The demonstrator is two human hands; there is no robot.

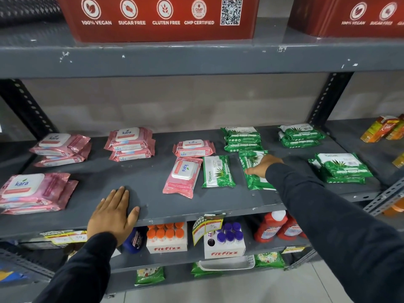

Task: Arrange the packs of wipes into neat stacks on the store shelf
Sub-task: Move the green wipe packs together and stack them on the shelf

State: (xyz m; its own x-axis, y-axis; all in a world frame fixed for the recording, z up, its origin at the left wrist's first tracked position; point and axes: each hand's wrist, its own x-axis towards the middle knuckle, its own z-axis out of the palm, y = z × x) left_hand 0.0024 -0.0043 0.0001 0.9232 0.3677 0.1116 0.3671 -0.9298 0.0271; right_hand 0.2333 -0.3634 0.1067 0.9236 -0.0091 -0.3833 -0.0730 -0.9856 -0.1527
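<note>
Pink wipe packs lie in stacks on the grey shelf (142, 184): one at front left (32, 191), one at back left (61, 147), one at back middle (131, 142). A flat pink pack (193, 147) sits further right, with a loose pink pack (182, 176) in front of it. Green packs are stacked at back (241, 137), back right (300, 134) and right (343, 167). A loose green pack (217, 171) lies beside a green pack (253, 169) on which my right hand (263, 165) rests, fingers on top. My left hand (113, 213) lies flat on the shelf's front edge, holding nothing.
Red boxes (161, 17) stand on the shelf above. Below are white boxes of small bottles (167, 238), red bottles (271, 226) and hanging yellow price tags (206, 226). Orange cartons (380, 129) sit on the adjoining shelf at right. A slotted upright (328, 99) stands at the back right.
</note>
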